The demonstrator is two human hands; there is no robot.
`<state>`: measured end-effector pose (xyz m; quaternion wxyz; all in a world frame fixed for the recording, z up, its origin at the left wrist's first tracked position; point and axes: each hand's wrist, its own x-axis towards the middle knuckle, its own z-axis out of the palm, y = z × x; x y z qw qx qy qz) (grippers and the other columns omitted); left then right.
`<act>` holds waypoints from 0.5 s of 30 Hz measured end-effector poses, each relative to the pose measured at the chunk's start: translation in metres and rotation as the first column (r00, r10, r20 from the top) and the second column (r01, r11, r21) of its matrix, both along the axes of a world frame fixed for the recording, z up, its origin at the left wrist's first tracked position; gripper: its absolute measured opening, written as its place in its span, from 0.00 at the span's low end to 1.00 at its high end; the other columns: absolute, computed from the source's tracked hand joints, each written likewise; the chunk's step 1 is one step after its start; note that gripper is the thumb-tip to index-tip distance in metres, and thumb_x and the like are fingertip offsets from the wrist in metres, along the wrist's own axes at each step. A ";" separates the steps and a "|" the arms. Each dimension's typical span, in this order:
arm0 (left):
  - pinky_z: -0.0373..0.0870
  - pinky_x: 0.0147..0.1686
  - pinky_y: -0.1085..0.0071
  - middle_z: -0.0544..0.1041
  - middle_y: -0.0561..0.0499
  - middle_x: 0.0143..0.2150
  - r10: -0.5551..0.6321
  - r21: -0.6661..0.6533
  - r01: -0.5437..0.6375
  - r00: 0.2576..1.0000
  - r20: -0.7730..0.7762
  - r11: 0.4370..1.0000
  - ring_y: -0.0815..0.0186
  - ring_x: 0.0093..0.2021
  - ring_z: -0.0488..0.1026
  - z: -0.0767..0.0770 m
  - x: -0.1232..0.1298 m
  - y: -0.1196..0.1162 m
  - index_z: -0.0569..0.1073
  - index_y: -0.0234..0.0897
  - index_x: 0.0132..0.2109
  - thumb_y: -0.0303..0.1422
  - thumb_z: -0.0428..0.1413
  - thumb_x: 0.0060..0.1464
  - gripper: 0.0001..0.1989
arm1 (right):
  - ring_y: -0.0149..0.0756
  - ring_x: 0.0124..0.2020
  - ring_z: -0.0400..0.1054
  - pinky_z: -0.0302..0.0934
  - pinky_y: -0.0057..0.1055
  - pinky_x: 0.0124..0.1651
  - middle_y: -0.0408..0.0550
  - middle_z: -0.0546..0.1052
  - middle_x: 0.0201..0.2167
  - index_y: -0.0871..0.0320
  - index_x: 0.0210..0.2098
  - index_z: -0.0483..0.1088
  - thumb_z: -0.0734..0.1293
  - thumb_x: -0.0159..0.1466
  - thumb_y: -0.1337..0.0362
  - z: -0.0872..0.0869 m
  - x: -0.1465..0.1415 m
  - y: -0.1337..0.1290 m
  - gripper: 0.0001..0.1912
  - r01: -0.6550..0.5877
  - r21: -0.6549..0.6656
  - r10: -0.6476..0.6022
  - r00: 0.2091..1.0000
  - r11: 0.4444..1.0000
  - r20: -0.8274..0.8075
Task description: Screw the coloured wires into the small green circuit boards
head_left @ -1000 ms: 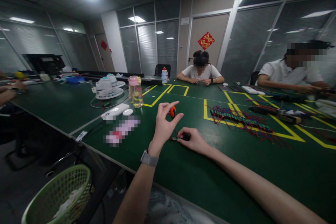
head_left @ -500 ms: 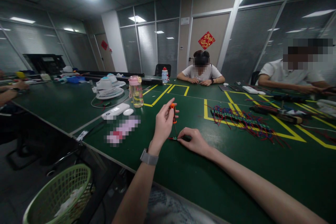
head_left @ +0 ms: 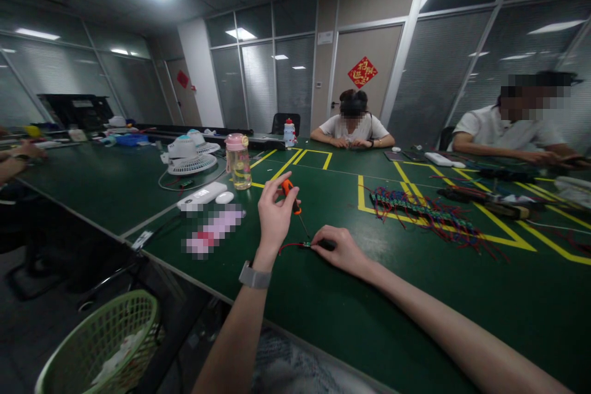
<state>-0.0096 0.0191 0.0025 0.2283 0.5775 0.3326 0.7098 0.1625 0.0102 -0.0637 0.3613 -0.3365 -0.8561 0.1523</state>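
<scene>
In my left hand (head_left: 276, 212) is an orange and black screwdriver (head_left: 288, 189), its handle held between thumb and fingers. Its thin shaft slants down to the right, and the tip is close to a small green circuit board (head_left: 306, 245); whether it touches I cannot tell. My right hand (head_left: 339, 246) rests on the table and pinches the right end of that board between thumb and forefinger. A red wire (head_left: 290, 245) runs from the board's left end across the green table (head_left: 351, 320).
To the right lies a row of several wired boards (head_left: 420, 209) inside yellow tape. A pink-lidded bottle (head_left: 239, 163), white fans (head_left: 191, 163) and a white power strip (head_left: 202, 196) stand left. A green basket (head_left: 99, 338) is below the table edge. Other people sit across and beside.
My left hand has shifted left, and the screwdriver has gone from nearly upright to tilted. More of the red wire shows. My right hand has stayed at the board.
</scene>
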 end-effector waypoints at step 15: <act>0.66 0.40 0.70 0.75 0.51 0.40 -0.268 -0.297 -0.035 0.341 -0.901 0.954 0.62 0.41 0.72 -0.031 -0.026 -0.009 0.76 0.41 0.39 0.33 0.58 0.45 0.11 | 0.33 0.31 0.71 0.65 0.30 0.36 0.47 0.77 0.29 0.59 0.27 0.75 0.66 0.58 0.70 0.004 -0.004 0.003 0.06 -0.023 -0.095 0.018 0.998 0.995 -0.060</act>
